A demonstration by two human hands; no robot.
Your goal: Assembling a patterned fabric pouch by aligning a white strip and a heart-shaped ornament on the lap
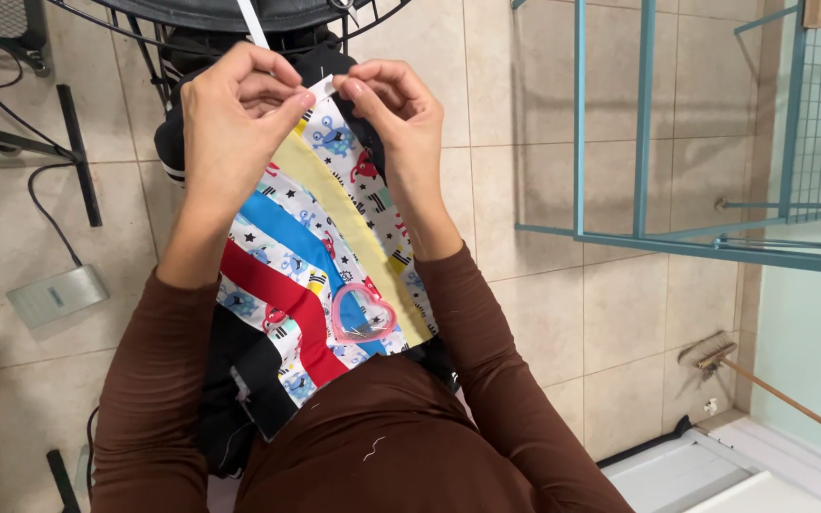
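Note:
A printed fabric piece (pixel 311 252) with red, blue and yellow stripes and cartoon monsters lies over my lap. A pink heart-shaped box (pixel 363 316) holding pins rests on it near my body. My left hand (pixel 230 119) and my right hand (pixel 396 109) meet at the fabric's far top edge, both pinching a narrow white strip (pixel 321 88) against it. Another white strip (pixel 252 24) runs away toward the top of the view. Brown sleeves cover both my forearms.
A black metal frame (pixel 239 14) stands just beyond my hands. A grey pedal (pixel 57 294) with its cable lies on the tiled floor at left. A teal wire rack (pixel 639 171) stands at right, with a broom (pixel 715 351) beneath it.

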